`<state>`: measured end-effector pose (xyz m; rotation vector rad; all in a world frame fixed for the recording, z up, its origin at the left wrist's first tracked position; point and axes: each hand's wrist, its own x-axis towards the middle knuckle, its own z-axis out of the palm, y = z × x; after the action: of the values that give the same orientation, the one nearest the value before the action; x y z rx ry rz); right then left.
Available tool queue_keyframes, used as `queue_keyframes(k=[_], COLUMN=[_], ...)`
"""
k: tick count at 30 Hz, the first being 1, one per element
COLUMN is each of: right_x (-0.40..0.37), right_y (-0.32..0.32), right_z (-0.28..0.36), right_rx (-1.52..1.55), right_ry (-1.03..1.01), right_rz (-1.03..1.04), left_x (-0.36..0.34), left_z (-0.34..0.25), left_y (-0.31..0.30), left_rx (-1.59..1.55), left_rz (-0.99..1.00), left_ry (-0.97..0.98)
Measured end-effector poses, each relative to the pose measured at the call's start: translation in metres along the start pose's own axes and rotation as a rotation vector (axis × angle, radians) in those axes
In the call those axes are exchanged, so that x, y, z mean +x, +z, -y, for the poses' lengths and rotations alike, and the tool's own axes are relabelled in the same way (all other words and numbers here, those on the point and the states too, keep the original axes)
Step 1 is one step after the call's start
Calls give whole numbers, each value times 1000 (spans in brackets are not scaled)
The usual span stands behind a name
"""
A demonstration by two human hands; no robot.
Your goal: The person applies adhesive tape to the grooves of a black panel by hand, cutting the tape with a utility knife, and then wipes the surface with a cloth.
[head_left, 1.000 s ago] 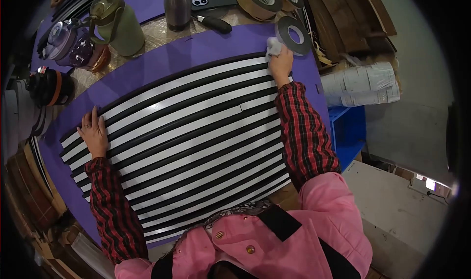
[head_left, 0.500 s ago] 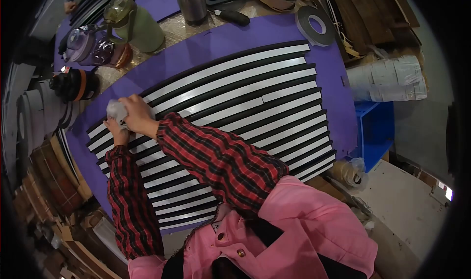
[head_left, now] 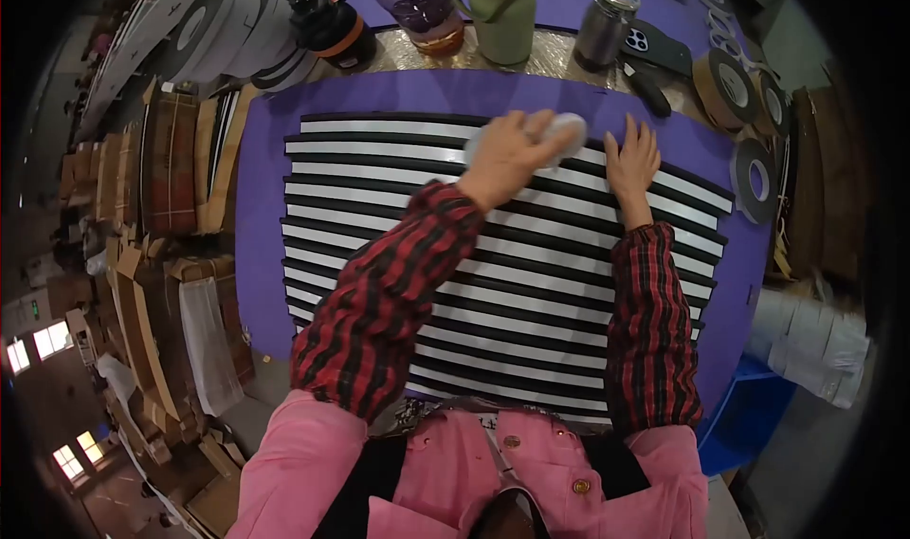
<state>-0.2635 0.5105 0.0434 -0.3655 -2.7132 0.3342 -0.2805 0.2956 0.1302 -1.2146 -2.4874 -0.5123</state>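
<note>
My left hand [head_left: 510, 158] is wrapped round a crumpled white wad [head_left: 570, 133], with a little of it showing on both sides of the fingers. It presses close over the upper rows of long black strips with white bands [head_left: 540, 226], laid side by side on a purple board [head_left: 261, 255]. To the right, my right hand [head_left: 633, 164] lies flat, fingers spread, across the top strips, fingertips reaching the purple surface. Both forearms, in red and black plaid sleeves, hide part of the strips.
Beyond the board stand a green jug [head_left: 502, 22], a purple-lidded bottle [head_left: 422, 13], a black bottle [head_left: 332, 32] and a metal tumbler [head_left: 605, 29]. A phone [head_left: 656, 48], a black-handled cutter [head_left: 647, 89] and tape rolls [head_left: 755, 181] lie right. A blue crate [head_left: 744, 420] sits lower right.
The view has swung left. My hands, together at the wad before, are now apart: the left has the wad farther along the strips, and the right rests flat without it.
</note>
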Motion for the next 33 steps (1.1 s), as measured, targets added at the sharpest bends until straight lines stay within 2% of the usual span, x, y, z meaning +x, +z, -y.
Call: queue_keyframes(k=[2, 3, 5, 8, 10, 12, 14, 16, 18, 19, 20, 21, 22, 23, 25, 29, 33], right_x=[0, 2, 0, 0, 1, 0, -1, 0, 2, 0, 0, -1, -1, 0, -1, 0, 0], right_y=[2, 2, -1, -3, -2, -1, 1, 1, -3, -5, -3, -1, -2, -1, 3, 3, 3], right_z=[0, 0, -1, 1, -1, -2, -2, -1, 3, 5, 3, 1, 2, 0, -5, -3, -1], right_rx=[-181, -227, -209, -239, -256, -267, -276, -270, -269, -270, -271, -264, -255, -255, -235, -202, -233], right_ry=[-39, -28, -50, -59, -78, -75, -78, -66, -71, -73, -85, -113, -102, -113, -117, -102, -84], right_rz=[187, 218, 219, 228, 212, 207, 197, 186, 164, 160, 139, 116, 121, 115, 112, 125, 143], left_x=[20, 19, 9, -39, -96, -143, -193, -230, -202, -158, -112, -55, -41, -20, 12, -23, -118], left_z=[-4, 7, 22, 102, 177, 243, 309, 347, 326, 276, 204, 133, 96, 37, -33, 21, 158], left_y=[56, 58, 62, 20, -9, -58, -91, -109, -104, -91, -76, -55, -1, 19, 65, 57, -31], left_rx=[58, 55, 55, 60, 215, 307, 220, 263, 273, 129, 96, -201, -66, -51, -70, -10, 155], left_rz=[5, 3, 166, 244, 108, 260, 290, 366, 56, -146, -137, -85, -199, -61, 32, 134, 228], left_ry=[24, 18, -179, -233, -209, -330, -459, -762, -757, -617, -618, -323, -96, -74, -52, -159, -194])
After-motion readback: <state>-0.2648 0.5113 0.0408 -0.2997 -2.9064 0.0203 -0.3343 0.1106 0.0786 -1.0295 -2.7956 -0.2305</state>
